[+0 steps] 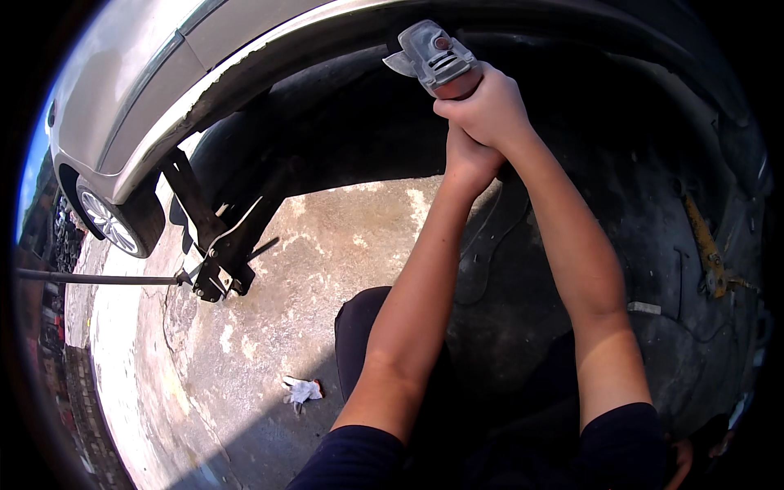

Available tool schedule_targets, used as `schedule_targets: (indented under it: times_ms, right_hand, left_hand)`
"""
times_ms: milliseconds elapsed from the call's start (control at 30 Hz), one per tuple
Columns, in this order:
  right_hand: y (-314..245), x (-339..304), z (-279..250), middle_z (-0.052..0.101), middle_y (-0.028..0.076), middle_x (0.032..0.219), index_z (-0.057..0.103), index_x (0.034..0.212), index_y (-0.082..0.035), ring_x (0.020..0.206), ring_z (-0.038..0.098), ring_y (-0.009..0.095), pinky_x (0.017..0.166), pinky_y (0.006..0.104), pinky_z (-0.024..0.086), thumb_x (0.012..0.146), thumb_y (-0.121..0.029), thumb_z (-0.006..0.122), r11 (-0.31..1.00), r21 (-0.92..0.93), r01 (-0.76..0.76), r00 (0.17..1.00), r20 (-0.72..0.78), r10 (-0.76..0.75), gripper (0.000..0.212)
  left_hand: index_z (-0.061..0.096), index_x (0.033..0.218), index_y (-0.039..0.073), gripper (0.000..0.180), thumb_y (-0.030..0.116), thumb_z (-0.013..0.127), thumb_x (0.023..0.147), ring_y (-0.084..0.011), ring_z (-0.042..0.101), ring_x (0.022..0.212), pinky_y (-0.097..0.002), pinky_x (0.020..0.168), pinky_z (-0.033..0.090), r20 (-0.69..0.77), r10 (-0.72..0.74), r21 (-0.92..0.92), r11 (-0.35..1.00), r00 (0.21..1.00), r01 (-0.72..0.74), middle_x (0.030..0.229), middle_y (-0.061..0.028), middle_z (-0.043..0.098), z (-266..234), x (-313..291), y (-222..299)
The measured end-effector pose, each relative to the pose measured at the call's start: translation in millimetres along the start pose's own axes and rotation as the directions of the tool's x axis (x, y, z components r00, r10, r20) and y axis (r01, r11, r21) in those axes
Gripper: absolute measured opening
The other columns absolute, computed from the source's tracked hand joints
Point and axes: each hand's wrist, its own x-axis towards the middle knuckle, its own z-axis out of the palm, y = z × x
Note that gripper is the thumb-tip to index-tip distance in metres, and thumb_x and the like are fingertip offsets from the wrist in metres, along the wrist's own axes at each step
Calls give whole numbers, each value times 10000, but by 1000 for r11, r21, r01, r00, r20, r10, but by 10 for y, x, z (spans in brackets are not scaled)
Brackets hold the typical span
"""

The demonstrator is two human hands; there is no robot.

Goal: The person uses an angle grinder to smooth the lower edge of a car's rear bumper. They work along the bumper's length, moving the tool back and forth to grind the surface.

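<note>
With both arms stretched out, I hold an angle grinder point(441, 61) up at the lower edge of a grey car body point(155, 90). My right hand point(494, 106) is closed around the tool just behind its metal head. Lower on the body, my left hand point(472, 159) is wrapped round it, partly covered by the right. The grinder's guard sticks out to the left, close under the sill. Its disc cannot be made out against the dark, and neither can any contact with the metal.
A black jack point(216, 261) with a long bar handle point(106, 279) stands under the car, near a wheel point(106, 216). On the concrete floor point(269, 327) lies a white glove point(302, 390). At right, a yellow metal piece point(706, 245) and cables lie in shadow.
</note>
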Motion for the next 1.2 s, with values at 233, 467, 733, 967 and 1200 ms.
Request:
schedule_targets:
  times_ms: [233,467,733,967,1200]
  right_hand:
    - [-50,-35,-42,749,164,1052,682,1126,3,962,737,297,883,378,581,664,-307,865,998,-31,61,998,11,-60,585]
    - [117,16,49,755,158,992,693,1053,-42,930,742,329,846,414,589,615,-435,855,997,3,74,996,-47,-74,611]
    - [67,1,44,755,156,998,691,1062,-47,935,741,327,852,410,591,616,-430,862,996,18,92,995,-44,-91,612]
    - [80,-18,68,756,156,1009,690,1081,-47,942,742,323,853,408,591,619,-430,865,995,17,94,993,-74,-93,625]
    - [78,-96,71,748,144,1056,681,1116,-9,974,734,264,878,360,578,680,-242,863,993,87,78,994,-84,-71,527]
  left_hand:
    - [610,1199,11,399,144,750,850,-188,643,1043,-349,862,517,-12,21,27,999,1000,-21,1139,-116,681,38,17,-29]
    - [604,1201,1,383,140,730,866,-195,643,1054,-352,869,515,34,-13,92,996,999,9,1145,-120,679,18,2,21]
    - [612,1183,1,377,128,743,853,-193,638,1062,-349,879,512,-4,15,7,1000,1000,-15,1147,-120,677,24,9,14]
    - [612,1180,1,399,119,766,831,-194,637,1067,-352,891,512,2,46,13,999,999,-46,1146,-122,675,1,30,-23]
    - [592,1195,4,469,132,787,789,-251,647,1112,-366,923,507,1,24,19,1000,1000,-25,1172,-151,665,-20,13,-82]
